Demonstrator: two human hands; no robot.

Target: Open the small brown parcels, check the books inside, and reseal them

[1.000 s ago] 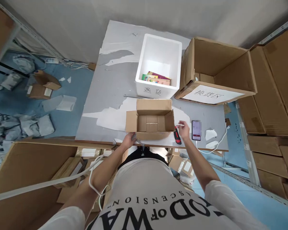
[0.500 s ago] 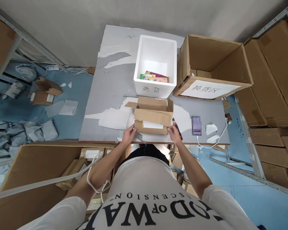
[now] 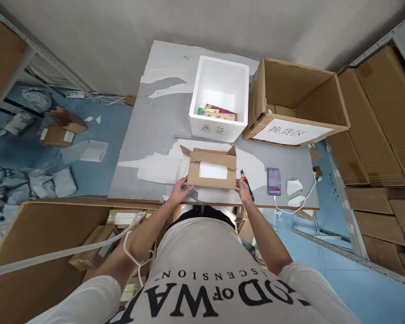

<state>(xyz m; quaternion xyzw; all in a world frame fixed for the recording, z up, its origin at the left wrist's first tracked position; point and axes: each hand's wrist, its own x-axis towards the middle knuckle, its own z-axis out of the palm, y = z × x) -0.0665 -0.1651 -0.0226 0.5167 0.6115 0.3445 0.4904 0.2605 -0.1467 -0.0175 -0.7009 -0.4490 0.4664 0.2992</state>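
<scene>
A small cardboard box (image 3: 212,181) with a white label on its near side stands at the table's front edge, its top flaps raised and partly folded over the opening. What lies inside is hidden. My left hand (image 3: 180,191) grips the near left corner of it, thumb against the front. At the near right corner, the fingers of my right hand (image 3: 243,191) are closed on the cardboard. Just beyond that hand, partly covered by it, lies a red and black utility knife (image 3: 247,184).
A white foam box (image 3: 219,129) holding several colourful packs stands behind the small box. Right of it is a large open carton (image 3: 297,131) with a handwritten sign. A phone (image 3: 273,182) on a white cable lies at the table's right. Another large carton (image 3: 54,238) is at my left.
The small box has turned between my hands, so its labelled side shows more and its opening less. The far flap has come down. My hands stay at its near corners.
</scene>
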